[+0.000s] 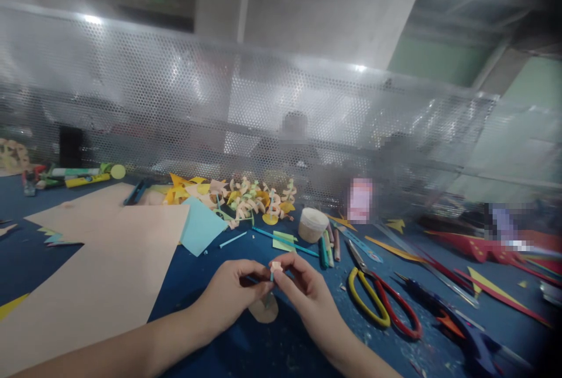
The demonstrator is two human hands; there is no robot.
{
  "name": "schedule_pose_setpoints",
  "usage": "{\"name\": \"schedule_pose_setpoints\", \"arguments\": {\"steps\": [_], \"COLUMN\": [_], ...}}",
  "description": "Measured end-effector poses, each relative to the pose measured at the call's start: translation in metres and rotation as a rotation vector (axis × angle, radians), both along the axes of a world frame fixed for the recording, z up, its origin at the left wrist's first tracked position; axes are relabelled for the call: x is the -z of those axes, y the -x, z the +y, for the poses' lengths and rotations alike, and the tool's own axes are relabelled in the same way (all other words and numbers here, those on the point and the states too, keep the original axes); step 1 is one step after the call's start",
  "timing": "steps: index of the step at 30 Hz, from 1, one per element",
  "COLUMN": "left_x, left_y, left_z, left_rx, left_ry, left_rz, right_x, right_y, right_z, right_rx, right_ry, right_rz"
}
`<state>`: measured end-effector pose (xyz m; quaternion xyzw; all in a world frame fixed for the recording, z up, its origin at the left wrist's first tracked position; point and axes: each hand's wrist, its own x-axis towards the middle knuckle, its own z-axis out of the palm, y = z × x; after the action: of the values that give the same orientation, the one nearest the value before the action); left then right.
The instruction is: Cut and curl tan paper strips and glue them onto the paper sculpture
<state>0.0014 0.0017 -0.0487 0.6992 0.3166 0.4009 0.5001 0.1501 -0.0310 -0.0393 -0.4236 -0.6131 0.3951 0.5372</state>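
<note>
Close together over the front of the table, my left hand (230,293) and my right hand (309,293) are both closed in a pinch. Between their fingertips is a small pale paper flower (276,267) on a thin blue stem, partly hidden by the fingers. My right fingers press on the flower, while the left thumb and forefinger grip around the stem. Just below the hands shows a round pale paper piece (264,310); whether it joins the stem I cannot tell. To the right of my right hand lie scissors (370,308) with one yellow and one red handle.
Pale paper sheets (118,267) cover the left side, beside a light blue sheet (202,227). Curled paper pieces (246,199) are heaped behind, near a white tub (313,224) and coloured sticks (330,245). A dark blue glue gun (456,319) lies at right.
</note>
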Motion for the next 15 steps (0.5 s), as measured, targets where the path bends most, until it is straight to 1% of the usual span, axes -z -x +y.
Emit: {"name": "schedule_pose_setpoints", "arguments": {"steps": [10, 13, 15], "left_x": [-0.0027, -0.0034, -0.0031], "left_y": [-0.0006, -0.0014, -0.0013], "left_z": [-0.0008, 0.0007, 0.0021], "left_rx": [-0.002, -0.038, -0.086], "left_ry": [-0.031, -0.009, 0.005], "left_rz": [0.03, 0.011, -0.006], "right_x": [-0.0021, -0.0009, 0.0011], "right_y": [-0.0003, -0.0018, -0.0029], "right_z": [-0.0029, -0.0018, -0.0002], "right_rx": [0.006, 0.013, 0.044], "right_ry": [-0.004, -0.011, -0.008], "right_rz": [-0.006, 0.011, 0.01]}}
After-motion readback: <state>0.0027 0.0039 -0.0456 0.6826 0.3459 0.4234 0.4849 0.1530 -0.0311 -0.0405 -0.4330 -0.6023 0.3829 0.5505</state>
